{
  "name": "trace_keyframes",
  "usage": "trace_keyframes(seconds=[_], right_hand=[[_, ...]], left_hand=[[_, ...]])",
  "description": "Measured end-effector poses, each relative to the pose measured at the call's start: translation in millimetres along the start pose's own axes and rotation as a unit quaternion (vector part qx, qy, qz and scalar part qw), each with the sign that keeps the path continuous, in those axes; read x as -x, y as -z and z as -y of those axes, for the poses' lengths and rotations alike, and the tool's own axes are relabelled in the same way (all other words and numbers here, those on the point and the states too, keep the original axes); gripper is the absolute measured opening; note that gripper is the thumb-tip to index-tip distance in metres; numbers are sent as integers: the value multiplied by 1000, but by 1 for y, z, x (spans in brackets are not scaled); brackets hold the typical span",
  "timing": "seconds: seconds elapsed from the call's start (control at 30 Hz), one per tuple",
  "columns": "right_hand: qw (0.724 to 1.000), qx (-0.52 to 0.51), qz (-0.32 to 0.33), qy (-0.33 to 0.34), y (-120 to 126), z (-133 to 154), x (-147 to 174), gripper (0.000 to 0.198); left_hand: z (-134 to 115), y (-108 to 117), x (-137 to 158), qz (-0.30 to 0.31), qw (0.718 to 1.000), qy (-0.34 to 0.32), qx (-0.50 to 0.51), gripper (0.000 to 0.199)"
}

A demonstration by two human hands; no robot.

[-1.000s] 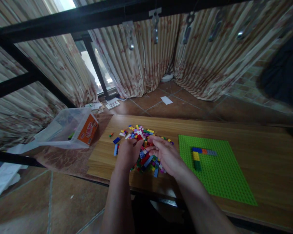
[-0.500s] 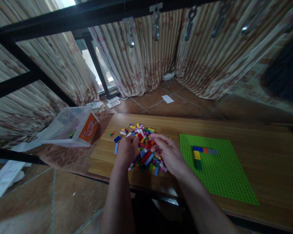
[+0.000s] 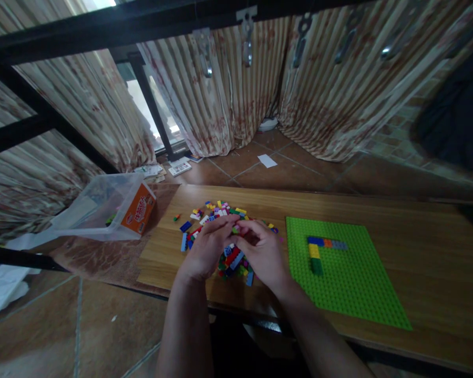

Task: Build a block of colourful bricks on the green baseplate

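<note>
My left hand and my right hand meet at the fingertips over a loose pile of colourful toy bricks. Both hands have their fingers bent inward and pinched. A small light green toy brick shows between the fingertips, partly covered by them. To the right lies a green baseplate. On it, an L-shaped row of bricks is fixed: a blue brick, an orange brick and a grey brick along one side, a yellow brick and a dark green brick along the other.
A clear plastic bin with an orange label stands left of the wooden table. Dark metal bars with hanging clips cross above. Behind are striped curtains and a tiled floor with a white paper.
My hands have come together over the pile, fingertips now meeting around a small green brick. Earlier they were apart. The view has shifted slightly; the bricks on the baseplate look the same.
</note>
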State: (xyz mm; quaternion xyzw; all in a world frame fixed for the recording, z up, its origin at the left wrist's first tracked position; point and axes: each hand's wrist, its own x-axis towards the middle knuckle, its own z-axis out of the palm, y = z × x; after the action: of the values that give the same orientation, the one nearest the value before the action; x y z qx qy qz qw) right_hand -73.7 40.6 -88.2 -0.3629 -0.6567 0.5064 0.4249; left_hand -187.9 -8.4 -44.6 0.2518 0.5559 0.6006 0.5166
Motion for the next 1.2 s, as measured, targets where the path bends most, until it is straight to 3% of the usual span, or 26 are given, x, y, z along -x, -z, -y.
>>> trace_keyframes(seconds=[0.2,0.43,0.5,0.63,0.8,1.0,1.1,1.2], right_hand=[[997,70,7,28,3,2,1,27],[989,142,-5,47,4,4,3,6],[992,118,3,32,6,3,3,4],[996,-28,68,-54,13,5,1,16],[979,-129,70,-144,21,3,1,26],[958,-221,40,-178,18,3,3,24],[953,-241,30,-183,16,4,3,24],[973,-163,6,-166,15,-2,3,26]], left_hand=[[2,2,0,68,996,-35,-51,36],[12,3,-10,51,976,-85,-196,18],[14,3,-11,26,975,-90,-202,15],[12,3,-8,-19,988,-81,-133,19],[9,5,-4,16,994,-86,-66,26],[8,6,-2,45,992,-95,-72,14],[8,8,-3,44,992,-96,-73,15],[9,13,-6,7,987,-112,-112,12]])
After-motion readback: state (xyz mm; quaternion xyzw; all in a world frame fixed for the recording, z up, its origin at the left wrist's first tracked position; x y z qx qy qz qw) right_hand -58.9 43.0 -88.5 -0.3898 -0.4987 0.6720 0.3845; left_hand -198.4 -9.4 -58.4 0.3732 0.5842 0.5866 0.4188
